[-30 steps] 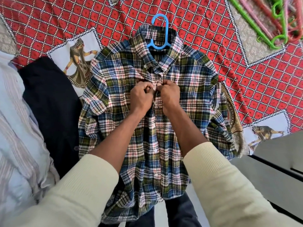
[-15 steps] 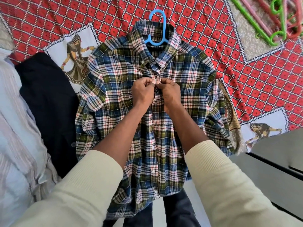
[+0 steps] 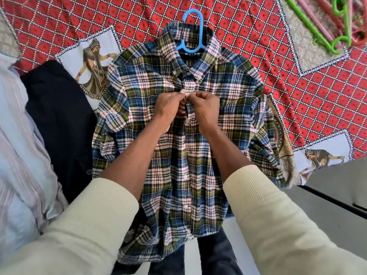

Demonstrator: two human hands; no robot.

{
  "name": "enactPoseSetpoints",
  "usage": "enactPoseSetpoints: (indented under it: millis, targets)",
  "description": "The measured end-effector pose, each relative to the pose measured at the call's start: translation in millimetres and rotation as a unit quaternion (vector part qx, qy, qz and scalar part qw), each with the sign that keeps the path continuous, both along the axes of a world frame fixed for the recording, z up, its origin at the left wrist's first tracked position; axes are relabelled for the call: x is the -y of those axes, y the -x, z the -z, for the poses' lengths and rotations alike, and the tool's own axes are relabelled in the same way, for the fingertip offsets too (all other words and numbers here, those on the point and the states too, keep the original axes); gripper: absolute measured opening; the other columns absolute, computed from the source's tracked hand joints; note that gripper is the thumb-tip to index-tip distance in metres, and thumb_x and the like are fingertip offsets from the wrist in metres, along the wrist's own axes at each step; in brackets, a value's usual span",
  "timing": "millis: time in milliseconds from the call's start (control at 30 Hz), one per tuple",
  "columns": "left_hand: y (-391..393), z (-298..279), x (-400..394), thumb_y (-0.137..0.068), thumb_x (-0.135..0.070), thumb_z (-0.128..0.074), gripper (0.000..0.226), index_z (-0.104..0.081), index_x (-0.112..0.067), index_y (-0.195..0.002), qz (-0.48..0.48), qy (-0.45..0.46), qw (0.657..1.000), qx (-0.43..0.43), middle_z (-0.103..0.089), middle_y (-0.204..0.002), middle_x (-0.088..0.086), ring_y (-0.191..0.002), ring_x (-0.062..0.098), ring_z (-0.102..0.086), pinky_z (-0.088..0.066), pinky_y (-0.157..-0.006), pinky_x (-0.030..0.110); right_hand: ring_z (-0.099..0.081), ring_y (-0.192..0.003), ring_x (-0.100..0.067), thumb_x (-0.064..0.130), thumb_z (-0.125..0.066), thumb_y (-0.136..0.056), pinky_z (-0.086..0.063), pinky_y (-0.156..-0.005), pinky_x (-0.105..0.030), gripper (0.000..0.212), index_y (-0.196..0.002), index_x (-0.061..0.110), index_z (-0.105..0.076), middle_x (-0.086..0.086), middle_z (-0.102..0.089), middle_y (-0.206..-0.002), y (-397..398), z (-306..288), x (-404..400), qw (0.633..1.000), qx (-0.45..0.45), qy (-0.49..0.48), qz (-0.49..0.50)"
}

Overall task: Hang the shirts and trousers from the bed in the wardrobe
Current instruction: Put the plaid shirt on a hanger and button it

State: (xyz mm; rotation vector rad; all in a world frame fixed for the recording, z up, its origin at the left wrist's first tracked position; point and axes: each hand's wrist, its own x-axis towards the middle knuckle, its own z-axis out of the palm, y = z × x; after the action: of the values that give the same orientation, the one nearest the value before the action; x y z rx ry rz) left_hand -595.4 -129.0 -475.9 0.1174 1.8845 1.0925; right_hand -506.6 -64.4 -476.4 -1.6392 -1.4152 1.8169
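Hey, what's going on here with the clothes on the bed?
A person is doing up the front of a plaid shirt that lies flat on the red patterned bedspread, already on a blue hanger. The left hand and right hand pinch the placket just below the collar. A dark garment and a pale striped one wait alongside, with spare green hangers further up.

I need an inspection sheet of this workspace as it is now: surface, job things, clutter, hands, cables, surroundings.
Surface: red patterned bedspread with printed figure panels.
Job's things: checked flannel shirt lying flat on a blue plastic hanger; dark navy garment and pale striped shirt beside it.
Clutter: green and pink plastic hangers at the far corner.
Hands: left hand and right hand pinch the shirt's button placket.
Cables: nothing seen.
Surroundings: grey floor.
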Motion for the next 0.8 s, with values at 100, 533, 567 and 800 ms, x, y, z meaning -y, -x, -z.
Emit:
enactPoseSetpoints:
  millis: [100,533,567,800]
  targets:
    - [5,-2,-2,-0.088,-0.031,-0.071,0.028,-0.074,-0.004,-0.088,0.022,0.005,1.0,-0.003,-0.072,-0.079,0.009,-0.066,0.018,-0.064,-0.058,-0.068,0.034,-0.055,-0.052,-0.001,0.005,-0.062,-0.09,-0.046,-0.05,-0.016,0.016,-0.077,0.008,-0.07,0.001,-0.066,-0.067,2,4,2,0.993,0.055,-0.079,-0.069]
    - [54,-15,-11,-0.096,-0.017,-0.058,0.016,-0.058,-0.01,-0.081,0.414,0.086,0.904,-0.058,-0.052,-0.076,0.003,-0.066,0.015,-0.046,-0.044,-0.063,0.031,-0.053,-0.082,-0.015,0.003,-0.048,-0.098,-0.046,-0.081,-0.025,0.02,-0.11,0.002,-0.065,-0.006,-0.063,-0.098,-17,9,-29,0.751,0.094,-0.43,-0.491]
    - [55,-18,-17,-0.097,-0.016,-0.055,0.017,-0.057,-0.012,-0.081,0.434,0.089,0.891,-0.1,-0.052,-0.078,0.002,-0.066,0.013,-0.047,-0.042,-0.061,0.027,-0.053,-0.084,-0.015,0.007,-0.049,-0.099,-0.048,-0.084,-0.028,0.02,-0.111,0.003,-0.064,-0.006,-0.063,-0.099,-14,10,-32,0.738,0.097,-0.448,-0.496]
    - [4,-7,-8,-0.1,-0.011,-0.05,0.015,-0.061,-0.009,-0.11,0.087,0.029,0.93,-0.356,-0.062,-0.089,0.0,-0.06,0.006,-0.05,-0.035,-0.047,0.015,-0.052,-0.084,-0.014,-0.001,-0.048,-0.096,-0.05,-0.076,-0.027,0.013,-0.098,0.008,-0.058,-0.003,-0.057,-0.096,-2,-3,-3,0.943,0.156,-0.279,-0.093]
